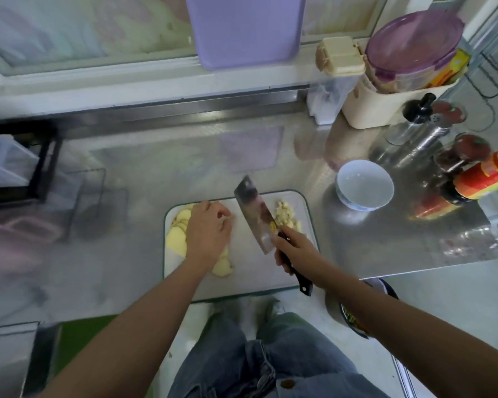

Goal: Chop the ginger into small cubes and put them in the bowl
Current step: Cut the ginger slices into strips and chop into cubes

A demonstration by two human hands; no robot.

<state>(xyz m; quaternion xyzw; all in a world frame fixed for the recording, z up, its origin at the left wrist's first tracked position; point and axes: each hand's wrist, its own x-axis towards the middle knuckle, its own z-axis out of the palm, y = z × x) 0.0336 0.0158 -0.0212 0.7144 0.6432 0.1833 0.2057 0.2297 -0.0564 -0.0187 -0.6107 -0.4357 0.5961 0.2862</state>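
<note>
Right hand point(295, 249): wrapped around the cleaver point(255, 215) handle, blade angling away and leftward.
Left hand point(209, 228): just left of the blade, fingers curled over the ginger slices point(176, 235), which run near-to-far.
Chopped cubes point(286, 216): piled just right of the blade, on the cutting board point(242, 282).
Bowl point(364, 185): farther right, off the board, open counter between.

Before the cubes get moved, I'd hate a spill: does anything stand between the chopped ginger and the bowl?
Nothing visible does. The chopped ginger lies at the cutting board's far right corner; only bare steel counter separates it from the white bowl. The cleaver in the right hand sits left of the pile, off that path.
</note>
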